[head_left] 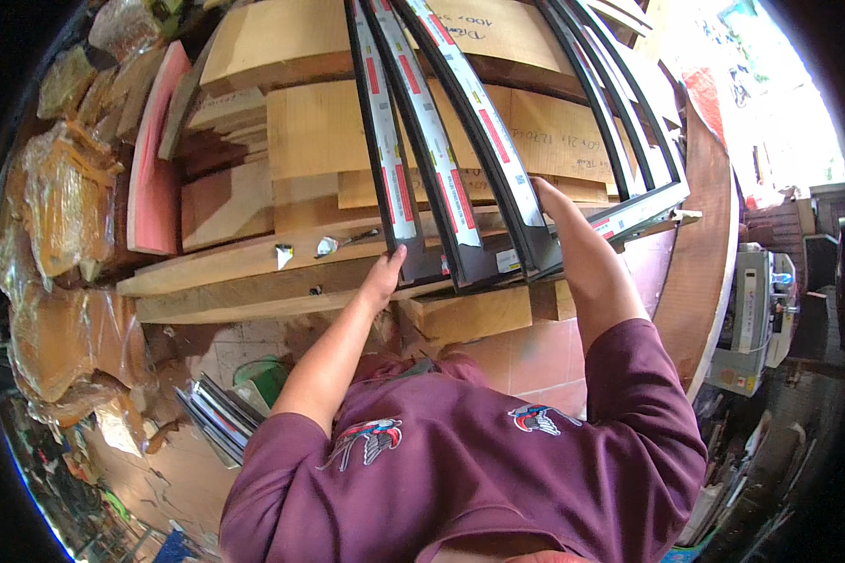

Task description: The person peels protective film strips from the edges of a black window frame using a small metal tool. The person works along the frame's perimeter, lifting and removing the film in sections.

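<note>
Three long dark profiles with white and red label film slant away from me across a stack of wood. My left hand [383, 280] is closed at the near end of the left profile [391, 178], its thumb against the edge. Beside that one lies the middle profile [441, 174]. At the right profile [502, 155] my right hand [546, 199] reaches round the outer edge, with its fingers mostly hidden behind it. The near ends of all three are bare and dark. Under them, a further labelled profile [629, 214] runs crosswise to the right.
More dark profiles [620, 103] lie at the far right. Thick wooden boards [319, 131] are stacked beneath, and a long beam [253, 272] runs along the near side. Plastic-wrapped wooden pieces [66, 206] and a pink board [156, 159] stand left. Short dark strips [218, 418] sit low by my left side.
</note>
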Demonstrator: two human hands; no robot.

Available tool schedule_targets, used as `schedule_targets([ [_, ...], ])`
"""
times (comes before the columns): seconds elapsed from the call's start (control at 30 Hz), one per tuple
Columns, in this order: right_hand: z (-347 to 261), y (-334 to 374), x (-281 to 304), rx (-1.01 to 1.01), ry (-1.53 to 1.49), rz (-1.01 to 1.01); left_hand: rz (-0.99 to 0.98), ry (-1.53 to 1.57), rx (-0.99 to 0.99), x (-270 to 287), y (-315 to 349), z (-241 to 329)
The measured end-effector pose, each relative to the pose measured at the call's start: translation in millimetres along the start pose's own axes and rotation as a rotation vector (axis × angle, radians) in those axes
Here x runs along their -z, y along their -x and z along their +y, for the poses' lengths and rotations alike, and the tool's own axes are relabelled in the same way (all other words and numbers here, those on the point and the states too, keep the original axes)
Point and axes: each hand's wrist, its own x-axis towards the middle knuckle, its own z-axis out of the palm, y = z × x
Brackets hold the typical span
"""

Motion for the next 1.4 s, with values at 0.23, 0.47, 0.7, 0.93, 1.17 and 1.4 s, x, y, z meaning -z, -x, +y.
schedule_targets([
  [0.23,-1.7,24.7,-33.3,-0.178,0.020,0.118,-0.114,0.119,0.043,-23.7,10.9,19.7],
  [0.47,-1.4,16.2,-94.0,-0.264,-0.017,0.203,-0.183,0.382,0.102,-24.1,7.3,19.2],
  [0.7,2.5,18.3,-129.1,-0.304,-0.050,0.251,-0.217,0.441,0.003,-29.5,12.4,24.3],
  [0.93,16.5,20.2,-182.7,-0.327,-0.132,0.334,-0.316,0.548,0.064,-13.9,5.5,20.4],
  [1.17,10.5,6.1,-235.0,-0.303,-0.139,0.372,-0.355,0.577,0.003,-11.7,16.5,34.1],
  [1.4,-9.1,38.6,-225.4,-0.014,0.084,0.520,-0.366,0.446,-0.041,0.6,29.0,36.6],
])
